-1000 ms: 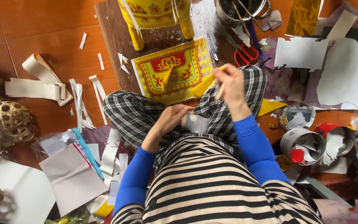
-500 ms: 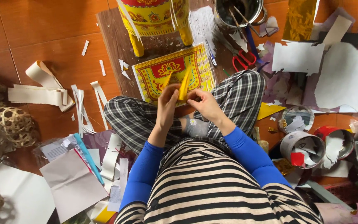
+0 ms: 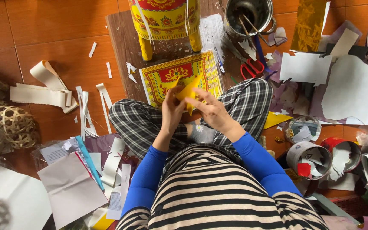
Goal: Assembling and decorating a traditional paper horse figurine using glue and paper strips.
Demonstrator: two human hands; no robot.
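Yellow paper being pinched and folded at the centre of the frame.

Woven baskets [image 3: 11, 123] are sitting at far left beside white paper strips [image 3: 43, 91]. At centre, the left hand [image 3: 172, 108] and right hand [image 3: 211, 111] are both gripping a yellow paper piece [image 3: 188, 91] above the lap; it looks only partly shaped, with creasing left. Behind it a red-and-yellow printed sheet [image 3: 184, 76] is lying on a wooden board [image 3: 122, 47]. Red-handled scissors [image 3: 250, 66] and tape rolls [image 3: 309, 155] are lying toward the right.
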